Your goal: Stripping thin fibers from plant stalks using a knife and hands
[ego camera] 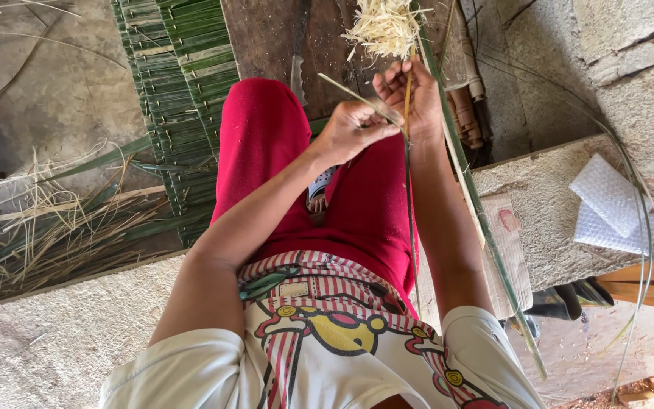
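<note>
The hands (pixel 387 113) are being hemmed in by a long strip (pixel 486 220) rightward and red knees (pixel 266 144) below; leftward, room is being left.

The fingertips of the left hand (pixel 351 127) are curled in and hidden, so its grip on the thin strip (pixel 410 204) can't be made out exactly. The strip's lower end is lost betw. the red shorts (pixel 266 151) and the right forearm. The right hand (pixel 412 97) is partly covered by the left. The green woven mat (pixel 179 83) is cut off by the top edge, as is the pile of pale shavings (pixel 384 26). The blade (pixel 297 53) on the wooden board is only part seen. A dark item under the desk (pixel 546 204) at lower right is too shaded to be identified.
</note>
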